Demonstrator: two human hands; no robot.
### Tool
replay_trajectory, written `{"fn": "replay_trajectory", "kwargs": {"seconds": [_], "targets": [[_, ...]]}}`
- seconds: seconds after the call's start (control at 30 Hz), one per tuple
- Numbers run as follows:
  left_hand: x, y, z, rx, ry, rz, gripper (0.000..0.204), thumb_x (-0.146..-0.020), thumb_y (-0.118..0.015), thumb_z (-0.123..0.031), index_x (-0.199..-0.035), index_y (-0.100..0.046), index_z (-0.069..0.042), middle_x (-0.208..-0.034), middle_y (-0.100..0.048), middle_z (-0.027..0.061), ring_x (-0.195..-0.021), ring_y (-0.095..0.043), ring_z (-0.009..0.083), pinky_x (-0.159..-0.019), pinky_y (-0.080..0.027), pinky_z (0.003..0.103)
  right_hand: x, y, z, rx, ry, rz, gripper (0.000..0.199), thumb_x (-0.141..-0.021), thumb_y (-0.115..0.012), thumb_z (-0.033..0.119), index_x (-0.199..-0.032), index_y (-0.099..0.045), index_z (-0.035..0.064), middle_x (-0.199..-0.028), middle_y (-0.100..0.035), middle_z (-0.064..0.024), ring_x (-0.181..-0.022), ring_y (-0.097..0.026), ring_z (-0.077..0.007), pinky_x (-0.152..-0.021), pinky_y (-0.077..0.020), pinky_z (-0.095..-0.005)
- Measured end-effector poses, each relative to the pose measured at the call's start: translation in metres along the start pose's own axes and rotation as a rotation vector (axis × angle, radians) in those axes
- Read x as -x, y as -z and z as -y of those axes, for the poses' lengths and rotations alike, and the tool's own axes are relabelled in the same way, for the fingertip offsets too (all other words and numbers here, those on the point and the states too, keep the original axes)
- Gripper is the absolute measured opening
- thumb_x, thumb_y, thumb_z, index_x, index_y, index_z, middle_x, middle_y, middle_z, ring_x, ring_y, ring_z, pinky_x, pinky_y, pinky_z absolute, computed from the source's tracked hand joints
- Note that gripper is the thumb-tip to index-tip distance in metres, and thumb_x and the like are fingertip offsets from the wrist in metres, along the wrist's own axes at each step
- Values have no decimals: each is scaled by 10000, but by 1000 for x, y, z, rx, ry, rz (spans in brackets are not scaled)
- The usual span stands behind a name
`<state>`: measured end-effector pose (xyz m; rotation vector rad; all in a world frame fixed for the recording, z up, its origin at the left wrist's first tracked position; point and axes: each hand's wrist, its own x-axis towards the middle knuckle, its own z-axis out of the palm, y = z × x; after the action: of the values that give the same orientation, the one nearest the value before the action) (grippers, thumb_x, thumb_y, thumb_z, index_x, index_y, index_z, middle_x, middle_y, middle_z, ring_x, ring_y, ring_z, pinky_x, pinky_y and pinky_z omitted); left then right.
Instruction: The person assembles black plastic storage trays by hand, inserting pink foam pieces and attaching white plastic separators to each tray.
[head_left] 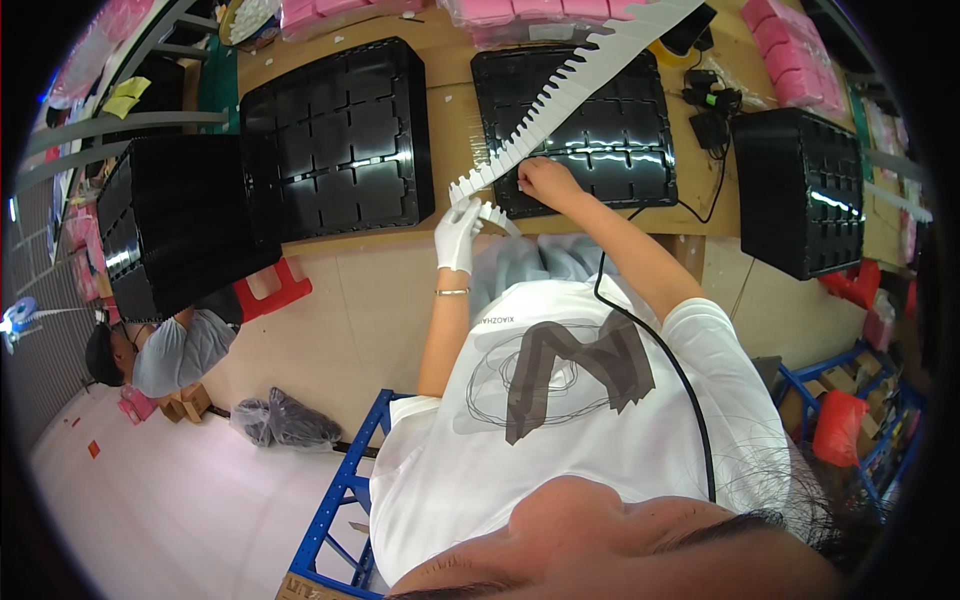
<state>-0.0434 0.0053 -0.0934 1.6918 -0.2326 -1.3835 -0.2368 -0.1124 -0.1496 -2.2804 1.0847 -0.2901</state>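
A long white notched strip (pixel 580 75) runs diagonally from the far right of the bench down toward me. My left hand (pixel 458 232), in a white glove with a thin bracelet at the wrist, grips its near end, where a short curved piece of the same strip hangs. My bare right hand (pixel 545 182) pinches the strip a little farther up, over the near edge of a black compartment tray (pixel 640 150). A second black compartment tray (pixel 340 130) lies flat to the left of both hands.
Stacks of black trays stand at the left (pixel 180 220) and right (pixel 800 190). Pink packets (pixel 790 50) line the bench's far side. A black cable (pixel 650 340) crosses my shirt. Another person (pixel 160 350) sits low left beside a red stool (pixel 270 290). Blue racks (pixel 340 500) flank me.
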Motion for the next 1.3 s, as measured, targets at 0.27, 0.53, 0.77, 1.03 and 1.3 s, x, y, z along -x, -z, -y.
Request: {"fn": "replay_trajectory", "kwargs": {"seconds": [0.27, 0.53, 0.77, 1.03, 1.3], "targets": [[-1, -1, 0, 50, -45, 44, 181, -875, -745, -212, -893, -664, -51, -702, -564, -30, -595, -464, 28, -547, -352, 175, -1, -3, 3, 23, -38, -7, 138, -802, -690, 187, -845, -601, 90, -862, -657, -75, -912, -631, -273, -775, -528, -410], [-11, -8, -1, 184, 21, 42, 146, -887, -728, -144, -934, -646, -33, -731, -573, -12, -588, -472, 30, -526, -353, 172, 24, -4, -9, -461, 125, -29, 54, -836, -639, 108, -825, -613, 62, -872, -628, -89, -888, -631, -243, -749, -525, -329], [-15, -20, -2, 480, 54, 139, 178, -907, -693, -89, -1063, -645, -18, -819, -595, -24, -602, -469, 20, -535, -380, 160, 18, -1, 20, -1456, -546, 209, 171, -884, -672, 97, -1022, -608, 16, -840, -606, -16, -717, -525, -88, -619, -420, -216], [-28, -20, -4, 579, 45, 151, 160, -923, -646, -45, -1070, -626, 16, -854, -606, 3, -640, -493, 32, -547, -396, 163, 6, 11, 31, -1262, -603, 314, 163, -867, -737, 156, -975, -656, 64, -788, -591, 53, -636, -439, -25, -553, -316, -187], [-48, -14, 0, 593, 5, 155, 142, -935, -583, -4, -1075, -595, 22, -915, -614, 45, -695, -529, 64, -590, -431, 175, -12, 17, 32, -1111, -484, 227, 130, -839, -758, 138, -912, -702, 46, -687, -535, 84, -620, -412, -21, -573, -338, -200]]}}
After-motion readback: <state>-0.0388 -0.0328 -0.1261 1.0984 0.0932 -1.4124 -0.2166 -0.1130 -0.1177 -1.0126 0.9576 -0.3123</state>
